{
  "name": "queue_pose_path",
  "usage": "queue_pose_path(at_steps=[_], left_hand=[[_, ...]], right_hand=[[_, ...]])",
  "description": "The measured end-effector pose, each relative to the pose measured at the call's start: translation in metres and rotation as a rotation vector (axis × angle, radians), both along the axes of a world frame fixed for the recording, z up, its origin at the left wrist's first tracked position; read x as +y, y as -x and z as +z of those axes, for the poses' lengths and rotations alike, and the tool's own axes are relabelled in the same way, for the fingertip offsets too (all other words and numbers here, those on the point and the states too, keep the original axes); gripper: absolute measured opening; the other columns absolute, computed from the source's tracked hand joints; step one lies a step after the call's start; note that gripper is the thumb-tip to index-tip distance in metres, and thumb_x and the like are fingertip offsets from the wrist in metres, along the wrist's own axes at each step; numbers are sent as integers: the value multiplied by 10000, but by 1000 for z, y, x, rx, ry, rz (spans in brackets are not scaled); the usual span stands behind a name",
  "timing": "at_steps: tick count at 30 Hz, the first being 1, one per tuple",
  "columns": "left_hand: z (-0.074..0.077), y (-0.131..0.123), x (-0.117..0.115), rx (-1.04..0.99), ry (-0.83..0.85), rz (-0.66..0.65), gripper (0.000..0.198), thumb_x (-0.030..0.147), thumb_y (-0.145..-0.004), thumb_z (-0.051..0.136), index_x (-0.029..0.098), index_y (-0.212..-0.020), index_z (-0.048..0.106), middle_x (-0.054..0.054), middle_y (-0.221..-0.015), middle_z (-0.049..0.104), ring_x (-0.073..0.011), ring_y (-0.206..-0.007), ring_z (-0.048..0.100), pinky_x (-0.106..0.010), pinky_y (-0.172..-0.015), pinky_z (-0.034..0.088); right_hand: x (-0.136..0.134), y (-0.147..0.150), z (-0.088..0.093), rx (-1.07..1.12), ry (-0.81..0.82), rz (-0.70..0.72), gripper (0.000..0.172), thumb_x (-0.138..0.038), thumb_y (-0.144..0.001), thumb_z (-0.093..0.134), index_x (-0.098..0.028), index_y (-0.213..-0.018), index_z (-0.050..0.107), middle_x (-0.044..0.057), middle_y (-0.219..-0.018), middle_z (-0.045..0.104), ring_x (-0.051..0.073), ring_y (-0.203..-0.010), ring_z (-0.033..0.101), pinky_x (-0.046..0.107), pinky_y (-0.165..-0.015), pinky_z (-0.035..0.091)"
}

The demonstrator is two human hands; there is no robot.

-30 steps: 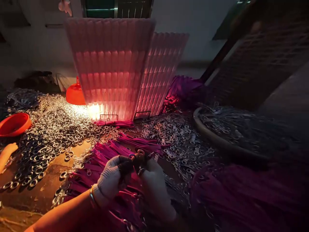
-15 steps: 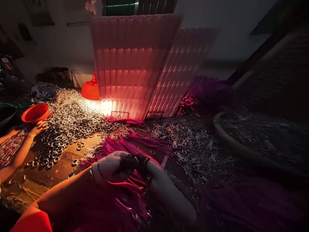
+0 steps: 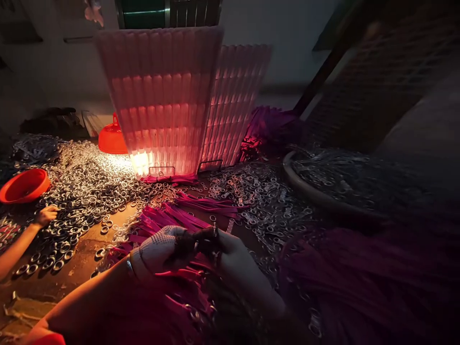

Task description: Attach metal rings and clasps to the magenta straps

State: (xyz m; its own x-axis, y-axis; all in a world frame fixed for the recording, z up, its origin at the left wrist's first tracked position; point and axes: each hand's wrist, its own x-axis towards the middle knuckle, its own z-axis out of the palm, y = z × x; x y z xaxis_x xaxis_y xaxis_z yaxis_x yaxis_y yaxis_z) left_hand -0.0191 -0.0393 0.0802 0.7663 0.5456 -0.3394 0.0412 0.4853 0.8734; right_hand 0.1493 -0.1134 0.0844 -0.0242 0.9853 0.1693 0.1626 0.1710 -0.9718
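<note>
1. The small metal piece (image 3: pixel 215 231) is pinched in the right hand (image 3: pixel 233 251), above the purple straps (image 3: pixel 168 218).
2. The left hand (image 3: pixel 163 251) is curled just beside; whether anything is gripped cannot be told.
3. Half a second ago, the metal piece was hidden.
4. Flat straps, round metal rings (image 3: pixel 72 215) and dotted glove fabric (image 3: pixel 158 242) are seen.

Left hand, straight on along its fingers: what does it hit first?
Most likely the right hand: the left hand points across at it, in front of the magenta straps. It's too dark between them to judge depth; they may already touch.
</note>
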Motion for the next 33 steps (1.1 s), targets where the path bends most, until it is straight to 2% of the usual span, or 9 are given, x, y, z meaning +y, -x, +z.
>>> queue_pose_path(at_steps=[4,9,12,16,19,22,26,30,33], left_hand=[[-6,0,-3,37,-31,81,251,367,-748,683,136,-717,591,13,-508,505,-54,-343,379,-164,-322,238],[-7,-6,-15,4,-50,180,287,420,-801,640,142,-745,598,26,-481,467,-47,-359,348,-162,-350,223],[-8,-10,-18,-35,-33,193,251,388,-793,657,162,-735,563,46,-467,440,-46,-360,316,-165,-348,213],[-5,1,-5,41,-28,183,310,426,-755,729,144,-829,622,36,-562,489,-44,-399,357,-159,-356,220],[-1,16,3,173,-222,182,341,453,-795,699,127,-890,673,8,-593,545,-59,-433,404,-170,-393,270],[-2,22,-1,281,-597,30,214,348,-814,692,135,-818,713,-55,-731,666,-116,-613,554,-210,-577,419],[-18,9,-15,406,-969,-151,142,174,-779,651,196,-873,756,-58,-829,697,-180,-753,596,-250,-704,421],[-32,-1,-17,394,-941,-138,175,102,-695,633,206,-793,734,-47,-767,661,-188,-737,573,-242,-673,410],[-30,-1,-13,388,-815,-112,83,165,-754,612,175,-765,694,-39,-736,637,-156,-688,535,-224,-617,386]], right_hand=[[0,-2,-1,-127,-58,-135,236,-164,-747,513,-185,-862,718,6,-787,694,169,-740,606,257,-673,461],[-4,7,-18,-292,-97,-274,222,-136,-735,481,-186,-840,670,13,-764,652,168,-709,561,259,-641,418],[-7,12,-27,-425,-137,-370,352,-80,-687,447,-182,-944,664,51,-854,650,205,-800,569,301,-720,437],[-11,-4,-25,-547,-140,-385,409,-90,-764,419,-156,-1100,643,109,-1011,620,245,-932,570,368,-856,456],[-20,-29,-22,-574,-118,-355,516,-62,-721,414,-169,-1175,634,106,-1094,608,243,-1012,563,377,-937,450],[-32,-43,-24,-578,-109,-320,592,-38,-681,414,-197,-1201,649,96,-1117,621,244,-1040,564,381,-961,451],[-42,-37,-33,-519,-80,-240,577,-36,-718,423,-218,-1215,654,82,-1136,633,230,-1048,579,366,-952,467],[-40,-24,-42,-481,-72,-170,532,-19,-691,420,-213,-1112,680,72,-1041,652,219,-992,592,351,-916,480],[-38,-18,-46,-501,-45,-185,445,-18,-687,416,-200,-1003,671,71,-953,633,215,-908,585,331,-836,495]])
